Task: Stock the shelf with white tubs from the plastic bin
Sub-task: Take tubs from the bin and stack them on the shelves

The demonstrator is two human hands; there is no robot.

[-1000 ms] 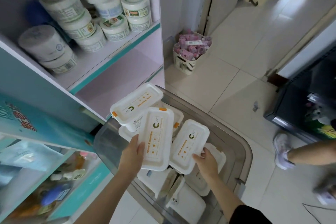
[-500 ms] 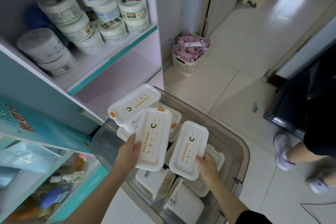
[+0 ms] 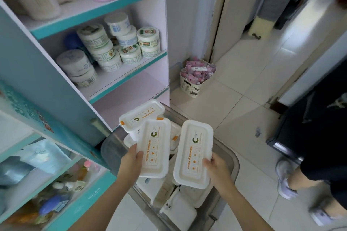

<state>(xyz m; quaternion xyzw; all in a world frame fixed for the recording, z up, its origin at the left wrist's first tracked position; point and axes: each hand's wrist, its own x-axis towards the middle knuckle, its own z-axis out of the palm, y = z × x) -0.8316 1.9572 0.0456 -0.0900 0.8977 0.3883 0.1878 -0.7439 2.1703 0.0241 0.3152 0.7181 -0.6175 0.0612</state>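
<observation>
Holding 2 white tubs at once, the person looks to be in the transfer step, between pick-up and placing; the head view is the only 1 given.

Head view: the left hand grips the near end of the left tub above the left half of the plastic bin. Its thumb lies on the lid and the fingers go underneath, clamped on the tub. The right hand grips the near right corner of the right tub above the bin's middle, its fingers likewise clamped on it. Both tubs are lid-up, tilted toward the camera, and close beside each other without touching. A 3rd tub sits high at the bin's far-left edge; whether it rests on the pile or against the left tub I cannot tell. More white tubs lie jumbled inside the bin, so plenty of the job seems left.

The bare shelf bay opens just beyond the bin's far-left corner, with round jars on the board above it. A basket of pink packs stands on the floor beyond the bin's far side, and another person's shoe is to the bin's right.

The next move probably calls for swinging both tubs left and forward off the bin, levelling them, and sliding them flat into that bay. The opening is low, so the tubs likely have to go in 1 at a time, left first.
</observation>
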